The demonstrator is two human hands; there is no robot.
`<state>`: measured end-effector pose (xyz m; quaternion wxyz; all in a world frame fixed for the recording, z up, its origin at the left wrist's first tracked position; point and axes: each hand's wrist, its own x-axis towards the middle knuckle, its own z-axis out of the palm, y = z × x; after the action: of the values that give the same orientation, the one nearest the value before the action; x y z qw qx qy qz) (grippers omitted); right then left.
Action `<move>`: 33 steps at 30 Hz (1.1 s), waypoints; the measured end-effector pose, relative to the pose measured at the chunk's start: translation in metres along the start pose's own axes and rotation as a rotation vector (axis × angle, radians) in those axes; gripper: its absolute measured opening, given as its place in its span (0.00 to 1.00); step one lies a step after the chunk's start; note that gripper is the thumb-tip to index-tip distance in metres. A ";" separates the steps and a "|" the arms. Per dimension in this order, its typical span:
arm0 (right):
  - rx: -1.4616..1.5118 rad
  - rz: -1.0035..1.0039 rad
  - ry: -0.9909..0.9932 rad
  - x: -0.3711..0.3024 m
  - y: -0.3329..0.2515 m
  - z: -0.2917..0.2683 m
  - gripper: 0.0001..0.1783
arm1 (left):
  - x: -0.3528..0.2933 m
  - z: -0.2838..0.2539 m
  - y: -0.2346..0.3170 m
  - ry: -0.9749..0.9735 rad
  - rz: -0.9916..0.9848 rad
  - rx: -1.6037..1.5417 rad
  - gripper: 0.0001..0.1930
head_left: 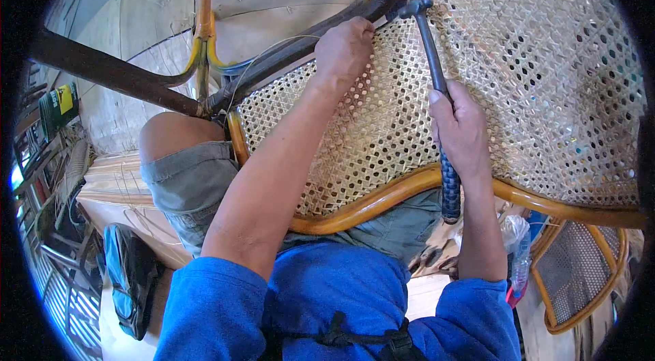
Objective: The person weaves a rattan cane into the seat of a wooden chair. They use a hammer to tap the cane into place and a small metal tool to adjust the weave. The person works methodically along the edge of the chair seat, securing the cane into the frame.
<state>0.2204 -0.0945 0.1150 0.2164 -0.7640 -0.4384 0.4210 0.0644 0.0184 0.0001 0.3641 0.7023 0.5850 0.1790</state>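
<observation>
My right hand point(464, 125) is wrapped round the handle of a hammer point(431, 50), whose dark head points up and away over the woven cane webbing point(382, 129). The lower grip of the handle is wrapped in a dark braided cover. My left hand point(344, 52) is closed in a pinch at the webbing's far edge, against a dark frame pole point(273, 67). What its fingertips hold is hidden. A thin cane strand point(263, 54) arches up to that hand. The webbing spans a rattan furniture frame with a glossy orange-brown curved rail point(382, 198), which lies over my lap.
More dark and orange poles point(202, 26) rise at the far left. A blue and black bag point(126, 282) lies at the lower left, near a wooden box point(123, 187). At the lower right are a plastic bottle point(520, 262) and another rattan piece with mesh point(576, 272).
</observation>
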 end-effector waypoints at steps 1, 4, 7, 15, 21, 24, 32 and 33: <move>0.004 0.008 -0.001 0.000 -0.001 0.000 0.15 | 0.001 -0.001 0.002 -0.021 -0.017 0.013 0.10; 0.007 0.005 0.000 0.000 0.000 0.000 0.15 | 0.000 -0.004 0.003 -0.039 -0.047 0.011 0.12; 0.000 0.003 -0.002 0.000 0.000 0.000 0.14 | 0.000 -0.001 0.003 0.005 -0.026 0.048 0.11; 0.000 0.009 -0.006 -0.001 -0.003 0.000 0.14 | 0.001 0.001 0.010 -0.006 -0.081 0.074 0.10; -0.081 -0.015 0.011 0.001 0.004 0.003 0.15 | -0.001 -0.006 0.017 -0.036 -0.166 0.041 0.10; -0.174 -0.038 -0.009 0.004 0.002 0.004 0.15 | -0.006 -0.013 0.021 -0.035 -0.158 0.106 0.09; -0.463 -0.092 -0.102 0.003 -0.026 -0.001 0.16 | -0.089 -0.015 0.018 0.083 0.008 0.023 0.07; -0.508 -0.105 -0.130 0.003 -0.031 -0.002 0.16 | -0.089 -0.016 0.017 0.121 0.001 -0.017 0.06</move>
<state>0.2080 -0.0754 0.1363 0.0107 -0.7415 -0.5819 0.3338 0.0434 -0.0622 0.0386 0.3338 0.6873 0.6042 0.2261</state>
